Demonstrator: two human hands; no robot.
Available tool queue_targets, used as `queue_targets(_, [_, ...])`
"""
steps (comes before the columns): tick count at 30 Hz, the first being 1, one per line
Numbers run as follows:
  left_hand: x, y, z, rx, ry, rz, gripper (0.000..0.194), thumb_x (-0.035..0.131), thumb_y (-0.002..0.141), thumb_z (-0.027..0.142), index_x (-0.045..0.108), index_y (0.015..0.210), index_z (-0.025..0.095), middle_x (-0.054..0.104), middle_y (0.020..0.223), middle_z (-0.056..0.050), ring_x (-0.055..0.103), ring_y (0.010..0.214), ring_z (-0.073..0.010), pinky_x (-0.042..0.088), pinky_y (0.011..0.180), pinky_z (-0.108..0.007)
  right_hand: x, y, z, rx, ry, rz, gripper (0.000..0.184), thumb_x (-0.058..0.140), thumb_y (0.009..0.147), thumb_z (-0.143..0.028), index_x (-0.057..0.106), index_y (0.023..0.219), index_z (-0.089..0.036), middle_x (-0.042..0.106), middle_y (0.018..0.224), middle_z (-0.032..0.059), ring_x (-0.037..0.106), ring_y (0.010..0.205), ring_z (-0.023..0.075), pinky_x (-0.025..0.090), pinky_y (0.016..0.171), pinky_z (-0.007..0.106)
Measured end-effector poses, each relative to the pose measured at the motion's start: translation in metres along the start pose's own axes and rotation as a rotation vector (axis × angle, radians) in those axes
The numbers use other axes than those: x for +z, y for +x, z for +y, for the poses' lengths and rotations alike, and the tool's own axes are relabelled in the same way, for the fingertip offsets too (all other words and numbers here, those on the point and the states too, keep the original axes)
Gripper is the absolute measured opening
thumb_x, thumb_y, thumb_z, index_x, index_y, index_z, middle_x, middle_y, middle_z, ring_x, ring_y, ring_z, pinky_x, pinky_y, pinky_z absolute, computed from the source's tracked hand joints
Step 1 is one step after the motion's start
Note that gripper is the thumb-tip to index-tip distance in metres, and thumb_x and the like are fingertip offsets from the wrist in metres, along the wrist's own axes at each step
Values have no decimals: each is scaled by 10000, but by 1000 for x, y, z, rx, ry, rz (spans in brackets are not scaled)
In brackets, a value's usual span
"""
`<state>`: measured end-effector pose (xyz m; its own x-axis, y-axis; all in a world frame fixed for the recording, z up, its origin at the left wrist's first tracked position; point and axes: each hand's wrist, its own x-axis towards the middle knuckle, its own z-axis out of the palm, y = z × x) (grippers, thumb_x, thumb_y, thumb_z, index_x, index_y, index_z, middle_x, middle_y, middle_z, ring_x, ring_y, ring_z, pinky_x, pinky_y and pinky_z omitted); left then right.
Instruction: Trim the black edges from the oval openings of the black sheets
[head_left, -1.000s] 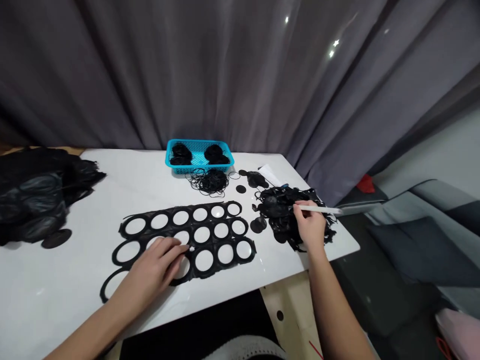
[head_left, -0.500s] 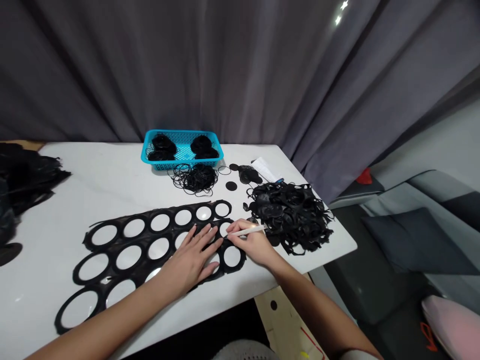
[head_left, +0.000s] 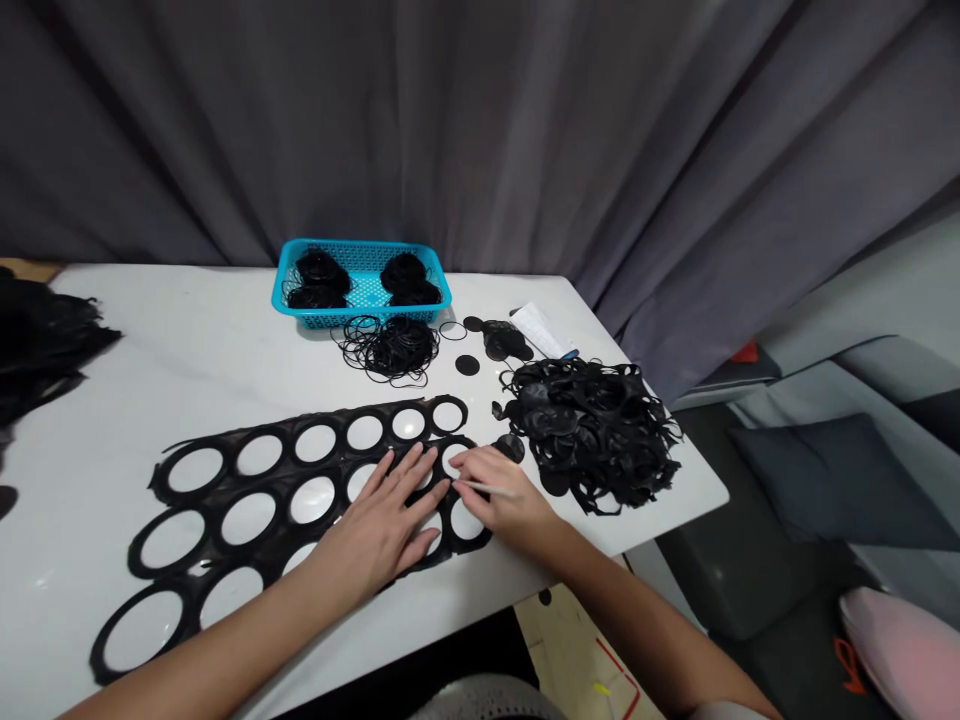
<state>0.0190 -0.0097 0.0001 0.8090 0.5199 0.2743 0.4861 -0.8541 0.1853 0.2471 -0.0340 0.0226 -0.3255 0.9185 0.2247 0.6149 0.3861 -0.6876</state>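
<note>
A black rubbery-looking sheet (head_left: 225, 492) with rows of round holes lies flat on the white table. My left hand (head_left: 386, 515) rests on it palm down, fingers spread. Beside its fingertips my right hand (head_left: 514, 500) pinches a slim white pen-like tool (head_left: 489, 488) whose tip points left, at the rim of a hole near the sheet's right end. The tip itself is too small to make out. My left hand and forearm hide part of the lower rows. Thin black rings (head_left: 397, 347) lie in a tangled heap beyond the sheet.
A blue basket (head_left: 360, 313) at the back holds bundles of black rings. To the right sits a heap of black scraps (head_left: 600, 430), with black discs (head_left: 504, 340) and a white paper (head_left: 540, 330) behind. A stack of black sheets (head_left: 45, 345) lies far left.
The view has shifted slightly. The white tool has swung in my right hand and now looks shorter and lower; its tip stays near the same hole. My left hand keeps its place.
</note>
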Motion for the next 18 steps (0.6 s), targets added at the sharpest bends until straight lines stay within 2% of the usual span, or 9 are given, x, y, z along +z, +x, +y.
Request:
queue_targets(2, [1,0,0,0,-3,-1,529,567,968,322,477,1483,240,363,1623,-134,331,1500,-333,303,1200,-545,1,1,-1,-87,-194,-64,128,515,951,-121,618,939,-196,696,1031,122,627,975,257,504,893,420])
queue_targets(4, [2,-1,0,-3,-12,8,524,571,964,314,486,1476,241,365,1622,-131,332,1498,-340,295,1204,-548,-3,4,0,-105,-276,-97,142,512,953,-109,626,969,-192,703,1011,129,623,975,269,494,896,435])
queue_targets(7, [4,-1,0,-12,-19,22,491,570,964,304,516,1449,247,360,1626,-124,327,1501,-339,284,1209,-549,-17,11,1,-37,-112,-124,98,541,973,-164,623,955,-215,716,988,79,637,986,234,504,881,375])
queue_targets(10, [3,-1,0,-10,-27,24,489,573,963,308,519,1445,244,361,1625,-125,330,1499,-342,295,1205,-552,-27,15,0,99,96,-115,105,561,965,-189,602,874,-219,713,1056,47,655,1000,192,504,866,322])
queue_targets(13, [0,-1,1,1,-19,17,494,574,966,314,511,1449,232,364,1621,-141,330,1498,-348,308,1197,-561,-24,14,-1,204,216,-42,160,572,942,-189,570,783,-209,700,1066,48,659,993,179,500,863,310])
queue_targets(18, [-4,0,2,-4,-29,32,478,547,981,329,512,1443,212,386,1610,-133,322,1505,-323,295,1211,-546,-13,8,1,231,278,22,161,592,922,-212,572,762,-208,692,1024,45,654,974,180,496,862,313])
